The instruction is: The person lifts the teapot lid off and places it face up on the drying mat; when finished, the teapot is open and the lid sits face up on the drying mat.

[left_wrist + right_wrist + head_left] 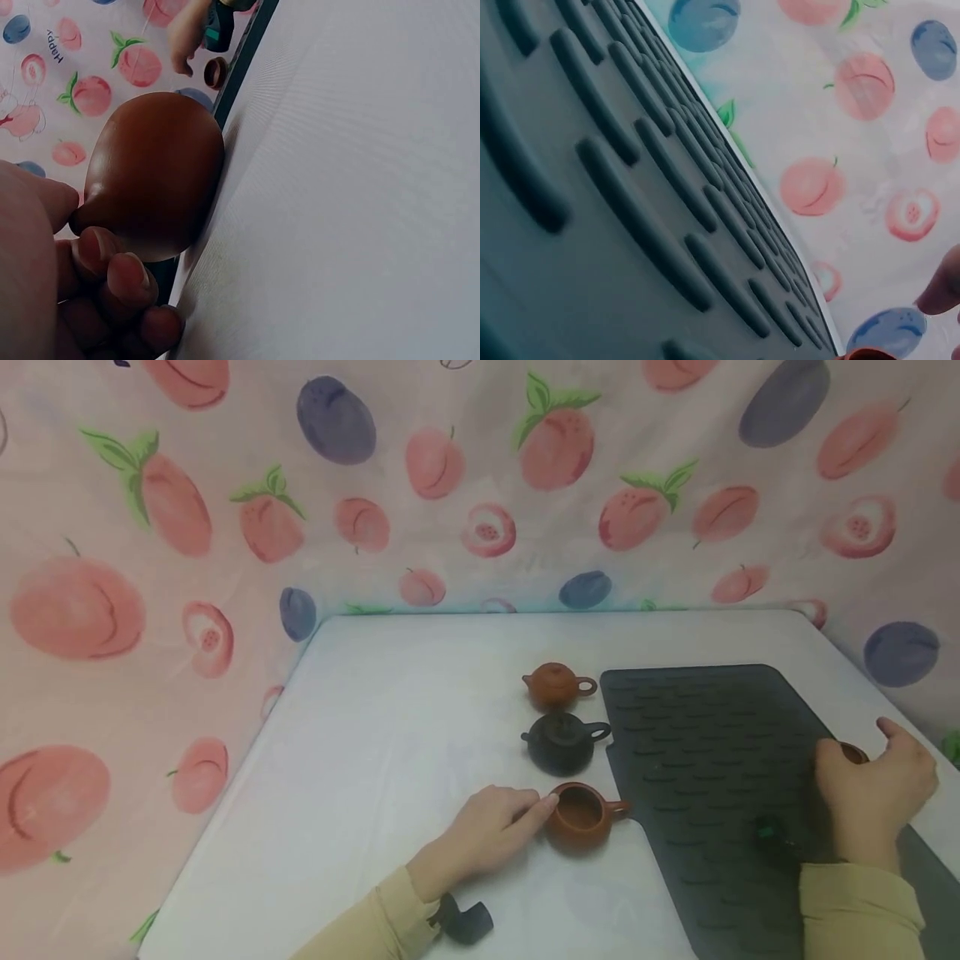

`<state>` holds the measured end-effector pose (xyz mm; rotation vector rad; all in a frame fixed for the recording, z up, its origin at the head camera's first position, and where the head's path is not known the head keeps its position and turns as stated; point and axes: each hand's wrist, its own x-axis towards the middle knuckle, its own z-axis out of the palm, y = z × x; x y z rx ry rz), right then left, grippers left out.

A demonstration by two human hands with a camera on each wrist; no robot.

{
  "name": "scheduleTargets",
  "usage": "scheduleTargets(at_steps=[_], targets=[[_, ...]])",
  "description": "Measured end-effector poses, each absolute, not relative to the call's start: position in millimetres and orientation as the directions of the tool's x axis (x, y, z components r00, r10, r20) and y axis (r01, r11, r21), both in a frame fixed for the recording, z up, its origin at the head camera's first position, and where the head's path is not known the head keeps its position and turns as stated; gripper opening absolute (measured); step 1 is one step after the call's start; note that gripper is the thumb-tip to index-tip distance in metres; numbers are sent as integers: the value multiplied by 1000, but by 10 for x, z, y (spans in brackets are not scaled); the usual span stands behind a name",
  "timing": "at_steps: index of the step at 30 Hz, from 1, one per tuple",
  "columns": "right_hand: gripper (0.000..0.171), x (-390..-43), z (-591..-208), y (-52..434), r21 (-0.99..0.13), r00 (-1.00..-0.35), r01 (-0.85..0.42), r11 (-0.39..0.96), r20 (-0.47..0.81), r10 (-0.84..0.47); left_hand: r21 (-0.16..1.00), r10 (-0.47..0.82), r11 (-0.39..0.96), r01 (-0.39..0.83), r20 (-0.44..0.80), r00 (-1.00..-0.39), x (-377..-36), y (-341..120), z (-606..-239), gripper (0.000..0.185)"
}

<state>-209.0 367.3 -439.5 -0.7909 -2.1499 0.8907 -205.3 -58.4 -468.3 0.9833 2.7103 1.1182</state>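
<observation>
Brown teapot (pixel 581 833), standing lidless on the white table (pixel 360 760): its spout is being pinched by the left hand (pixel 491 831), the gap between thumb and forefinger being narrowed to the spout's width and the other fingers being curled beneath. Its handle is being pointed rightward, toward the edge of the dark ridged mat (pixel 705 793).

At the mat's right side, a small brown vessel (pixel 855 752) is being approached closely by the right hand (pixel 881 777). Its thumb and fingers are being held widely spread; in the left wrist view the vessel is being shown just beside the fingertips, apart from them, so nothing is being gripped there.

Beyond the pinched pot, a black teapot (pixel 562 743) and then an orange-brown teapot (pixel 555 687) are being lined up, both lidded, with handles turned rightward. Behind the table, a fruit-printed cloth (pixel 465 452) is being hung.
</observation>
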Motion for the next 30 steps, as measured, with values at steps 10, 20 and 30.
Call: scheduleTargets(at_steps=[10, 20, 30], targets=[[46, -2189, -4299, 3379, -718, -568, 1, 696, 572, 591, 721, 510, 532, 444, 147, -848, -2104, -622, -4663, 53], [38, -2323, -4122, 2994, -632, -776, -146, 761, 550, 309, 788, 409, 472, 395, 202, -890, -2324, -709, -4641, 51], [37, -2550, -3923, 2482, -562, -876, -244, 790, 477, 69, 830, 306, 498, 251, 103, -946, -2523, -740, -4566, 51]])
